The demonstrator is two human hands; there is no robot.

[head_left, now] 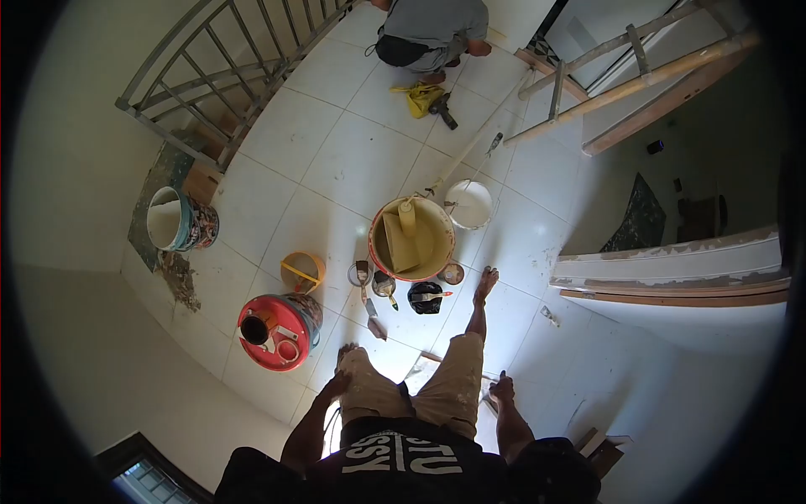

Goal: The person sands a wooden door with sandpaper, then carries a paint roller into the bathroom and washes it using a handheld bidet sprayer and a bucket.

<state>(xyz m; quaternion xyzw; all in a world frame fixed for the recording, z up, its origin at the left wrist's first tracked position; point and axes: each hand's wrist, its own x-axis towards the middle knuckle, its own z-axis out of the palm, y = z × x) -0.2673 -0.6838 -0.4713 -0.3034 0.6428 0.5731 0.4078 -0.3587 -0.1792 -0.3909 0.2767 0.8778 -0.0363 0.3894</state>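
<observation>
My left hand hangs against the side of my beige trousers, its fingers loose and nothing visible in them. Out to the other side, my right hand hangs free of my leg with fingers apart; I see no object in it. On the floor before my feet stands a large bucket of cream paint, with a paint roller and a flat board-like piece inside. Close to it lie a brush with a red handle on a black-lined tub, other brushes on small cans, and a scraper.
A white bucket, a yellow-handled pail, a red-lidded bucket and a paint-stained bucket stand around. A ladder leans at upper right, and a metal railing runs upper left. Another person crouches by a drill.
</observation>
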